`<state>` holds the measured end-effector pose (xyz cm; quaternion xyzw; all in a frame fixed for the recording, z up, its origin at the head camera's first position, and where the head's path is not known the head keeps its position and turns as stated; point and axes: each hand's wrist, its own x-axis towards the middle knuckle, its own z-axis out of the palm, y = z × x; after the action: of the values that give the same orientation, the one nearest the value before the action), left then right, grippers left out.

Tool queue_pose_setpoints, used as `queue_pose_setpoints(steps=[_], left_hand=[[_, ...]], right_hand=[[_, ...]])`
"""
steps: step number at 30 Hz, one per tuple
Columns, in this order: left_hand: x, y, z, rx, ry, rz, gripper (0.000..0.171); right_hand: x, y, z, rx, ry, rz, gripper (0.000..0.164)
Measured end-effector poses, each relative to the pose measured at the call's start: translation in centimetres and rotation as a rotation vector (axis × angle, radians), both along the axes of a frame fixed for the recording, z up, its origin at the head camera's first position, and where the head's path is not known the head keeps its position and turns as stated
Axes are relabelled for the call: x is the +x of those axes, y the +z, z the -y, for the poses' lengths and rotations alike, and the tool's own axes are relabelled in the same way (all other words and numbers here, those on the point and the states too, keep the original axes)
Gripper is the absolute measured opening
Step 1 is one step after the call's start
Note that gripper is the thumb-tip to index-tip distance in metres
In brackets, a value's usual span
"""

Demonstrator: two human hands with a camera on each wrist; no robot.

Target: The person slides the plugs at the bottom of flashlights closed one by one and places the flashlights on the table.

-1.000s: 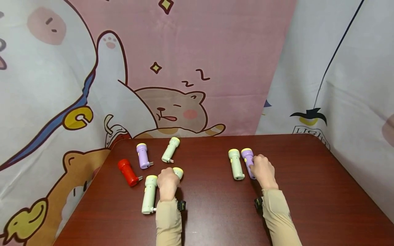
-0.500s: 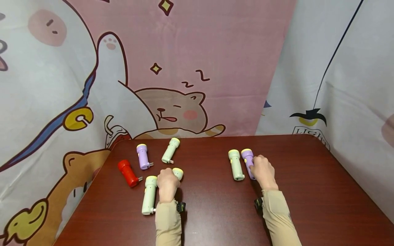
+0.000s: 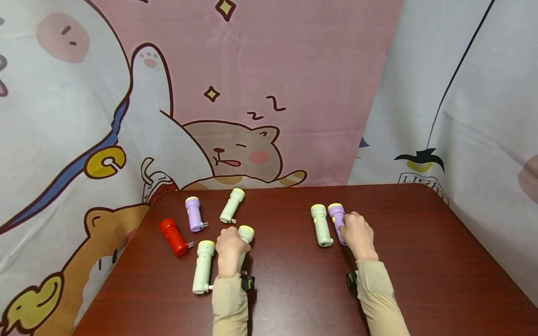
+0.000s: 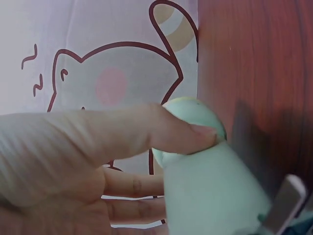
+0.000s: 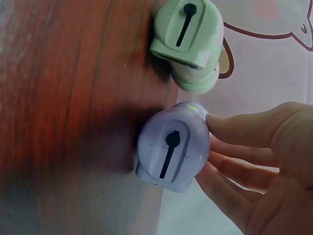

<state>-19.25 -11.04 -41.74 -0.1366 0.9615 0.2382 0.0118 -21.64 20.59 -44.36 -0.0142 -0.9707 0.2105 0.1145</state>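
A cloth-screened tabletop spot — whether in a home or a studio, the views don't tell. Creased hangings (image 3: 319, 84) printed with cartoon animals surround a reddish-brown, wood-grained table (image 3: 294, 294).

There's "LIGHT" (image 3: 418, 178) on the white cloth (image 3: 479, 116), far right, and two Zs (image 3: 275, 103) above the drawn cat (image 3: 241, 135), far side!

Okay so I've got the right grip (image 5: 291, 152) pinching a purple flashlight (image 5: 190, 147), black slider (image 5: 173, 139) end toward my cam; green flashlight (image 5: 203, 39) just beside it on the brown counter (image 5: 83, 98); cartoon-print cloth (image 5: 264, 68) behind.
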Motion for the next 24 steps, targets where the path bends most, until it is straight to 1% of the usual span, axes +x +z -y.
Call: queue_pose_setpoints(steps=[3,7,13,16,19,22,24], left_hand=[[0.0,0.0,-0.2,0.012,0.006,-0.033,0.028],[-0.1,0.0,-0.5,0.026,0.019,-0.073,0.031],[-0.4,-0.1,-0.9,0.045,0.043,-0.127,0.035],[-0.7,-0.2,-1.1,0.049,0.052,-0.156,0.034],[-1.0,-0.4,-1.5,0.063,0.062,-0.206,0.033],[-1.2,-0.4,-2.1,0.100,0.068,-0.260,0.034],[-1.3,-0.4,-2.5,0.128,0.067,-0.291,0.035]], right_hand=[[0.0,0.0,0.1,-0.001,0.001,-0.021,0.010],[0.1,0.0,0.2,-0.002,-0.003,-0.054,0.011],[0.2,0.1,0.4,-0.023,0.010,-0.136,0.021],[0.2,0.2,0.7,-0.047,0.018,-0.205,0.023],[0.3,0.2,1.3,-0.057,0.033,-0.297,0.020],[0.3,0.3,1.8,-0.067,0.067,-0.393,0.016],[0.3,0.5,2.2,-0.081,0.100,-0.437,0.014]])
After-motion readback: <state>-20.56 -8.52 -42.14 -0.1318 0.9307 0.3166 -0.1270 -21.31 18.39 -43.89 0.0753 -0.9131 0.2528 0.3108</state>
